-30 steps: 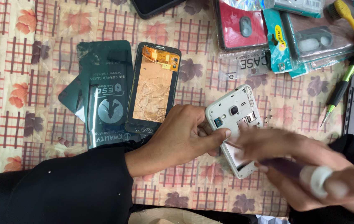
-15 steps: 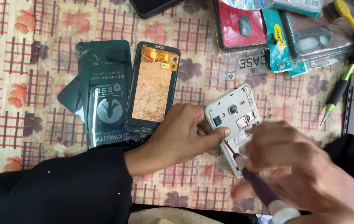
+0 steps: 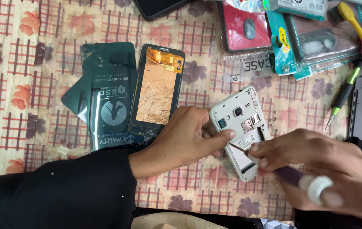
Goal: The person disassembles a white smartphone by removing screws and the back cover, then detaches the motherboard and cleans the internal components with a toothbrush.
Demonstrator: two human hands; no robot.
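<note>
Your left hand (image 3: pixel 185 138) pinches the white phone frame (image 3: pixel 242 127), lying back-up on the floral tablecloth (image 3: pixel 28 85) with its long axis tilted, camera end up-left, while your right hand (image 3: pixel 317 165) grips 1 screwdriver (image 3: pixel 283 169), tip on the frame.

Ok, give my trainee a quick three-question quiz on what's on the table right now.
1. True or false: the left hand steadies the white phone frame.
2. What does the right hand hold: A) toothbrush, B) screwdriver, C) tweezers?
3. Which lies directly left of the detached screen?

Key: 1 true. 2 B; its tip is at the frame. 3 the dark screen protector packet.
</note>
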